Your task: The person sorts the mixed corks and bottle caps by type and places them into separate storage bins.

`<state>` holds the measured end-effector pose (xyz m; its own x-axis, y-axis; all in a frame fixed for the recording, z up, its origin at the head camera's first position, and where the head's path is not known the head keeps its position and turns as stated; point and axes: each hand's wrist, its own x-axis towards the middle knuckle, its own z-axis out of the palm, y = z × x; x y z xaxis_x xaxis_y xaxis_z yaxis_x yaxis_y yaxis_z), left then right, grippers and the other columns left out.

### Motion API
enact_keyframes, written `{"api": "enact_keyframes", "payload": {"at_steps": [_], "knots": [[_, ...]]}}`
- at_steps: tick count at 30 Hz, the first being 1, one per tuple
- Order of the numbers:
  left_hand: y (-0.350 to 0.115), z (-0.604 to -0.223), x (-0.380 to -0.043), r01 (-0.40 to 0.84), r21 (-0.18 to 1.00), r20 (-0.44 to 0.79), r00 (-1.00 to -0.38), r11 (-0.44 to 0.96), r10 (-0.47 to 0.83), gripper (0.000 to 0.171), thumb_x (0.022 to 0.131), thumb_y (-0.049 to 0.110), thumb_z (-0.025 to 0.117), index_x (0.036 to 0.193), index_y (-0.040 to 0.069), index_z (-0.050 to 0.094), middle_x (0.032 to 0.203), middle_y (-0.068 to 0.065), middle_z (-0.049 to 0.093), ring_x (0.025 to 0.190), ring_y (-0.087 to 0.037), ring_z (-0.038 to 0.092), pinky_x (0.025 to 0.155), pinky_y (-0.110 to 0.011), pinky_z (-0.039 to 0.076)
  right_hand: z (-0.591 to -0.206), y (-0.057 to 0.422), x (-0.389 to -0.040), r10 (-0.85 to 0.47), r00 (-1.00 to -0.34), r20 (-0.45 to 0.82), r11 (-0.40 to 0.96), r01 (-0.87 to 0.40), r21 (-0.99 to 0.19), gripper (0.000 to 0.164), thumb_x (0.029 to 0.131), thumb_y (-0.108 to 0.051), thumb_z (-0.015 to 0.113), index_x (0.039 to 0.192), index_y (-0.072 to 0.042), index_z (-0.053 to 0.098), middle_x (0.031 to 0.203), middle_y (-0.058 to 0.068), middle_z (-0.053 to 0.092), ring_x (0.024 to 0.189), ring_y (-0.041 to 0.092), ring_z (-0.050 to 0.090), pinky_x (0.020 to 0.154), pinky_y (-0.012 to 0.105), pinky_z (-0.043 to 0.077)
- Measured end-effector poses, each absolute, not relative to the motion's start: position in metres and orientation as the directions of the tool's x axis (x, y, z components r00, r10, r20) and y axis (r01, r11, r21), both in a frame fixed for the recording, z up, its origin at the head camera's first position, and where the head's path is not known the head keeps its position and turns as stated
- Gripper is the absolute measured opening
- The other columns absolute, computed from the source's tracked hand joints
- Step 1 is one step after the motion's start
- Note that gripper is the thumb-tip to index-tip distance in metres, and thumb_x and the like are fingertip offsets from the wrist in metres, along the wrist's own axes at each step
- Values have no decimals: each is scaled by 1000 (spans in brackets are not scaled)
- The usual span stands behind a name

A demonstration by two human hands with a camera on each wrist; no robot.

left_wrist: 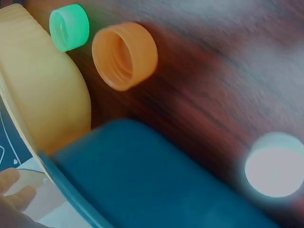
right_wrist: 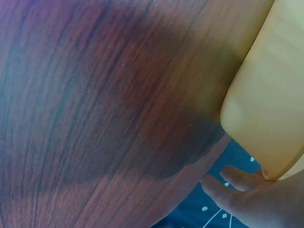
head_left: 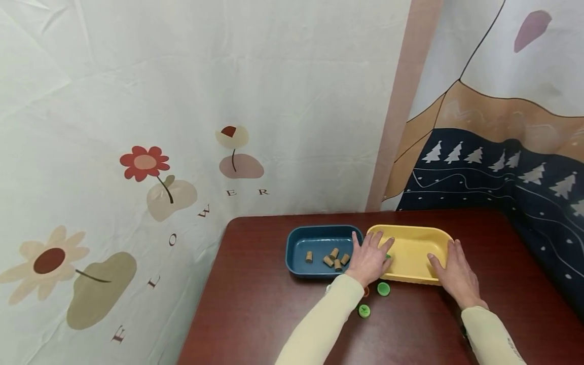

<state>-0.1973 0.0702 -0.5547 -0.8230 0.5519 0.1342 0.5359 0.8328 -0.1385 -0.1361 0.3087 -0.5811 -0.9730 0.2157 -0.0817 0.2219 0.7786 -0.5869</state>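
We list: one left hand (head_left: 368,258), fingers spread wide, over the adjoining ends of two trays; one right hand (head_left: 460,278), fingers extended and thumb apart, at the right end of the yellow tray (head_left: 412,253), firmness of contact not discernible; one blue tray (head_left: 298,237), just left of it, containing corks (head_left: 337,264); nearer us on the table (head_left: 255,304), green caps (head_left: 383,289), one orange cap (left_wrist: 126,56), one white cap (left_wrist: 275,168).

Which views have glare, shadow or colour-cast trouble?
Left wrist: white round object blown out, pale glare on the tabletop at upper right; right wrist: broad dark shadow beside the yellow tray, purplish cast at upper left; head: fairly even light, nothing blown out.
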Motion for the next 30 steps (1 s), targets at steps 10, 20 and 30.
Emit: {"api": "enact_keyframes", "payload": {"at_steps": [10,20,30], "knots": [[40,-546,-200,522,-57,125,-842,851,525,70,101,64,48,163,35,34,168,1,30,154,-25,31,117,-66,25,-582,309,-136,213,-973,-84,777,221,-590,95,106,-57,42,161,7,-3,166,32,-9,146,61,13,104,80,24],[-10,-546,-197,523,36,146,-846,851,514,72,101,60,51,163,28,35,171,-3,24,155,-29,27,117,-69,23,-584,310,-136,205,-978,-49,782,194,-592,96,106,-59,40,161,8,0,167,33,-7,147,61,13,104,80,24],[-50,-547,-183,506,134,198,-856,852,478,71,102,57,54,162,23,38,170,-8,27,154,-33,29,115,-71,25,-582,310,-134,236,-972,7,787,187,-588,90,107,-57,37,162,7,5,167,33,-1,146,61,16,101,81,26]]}}
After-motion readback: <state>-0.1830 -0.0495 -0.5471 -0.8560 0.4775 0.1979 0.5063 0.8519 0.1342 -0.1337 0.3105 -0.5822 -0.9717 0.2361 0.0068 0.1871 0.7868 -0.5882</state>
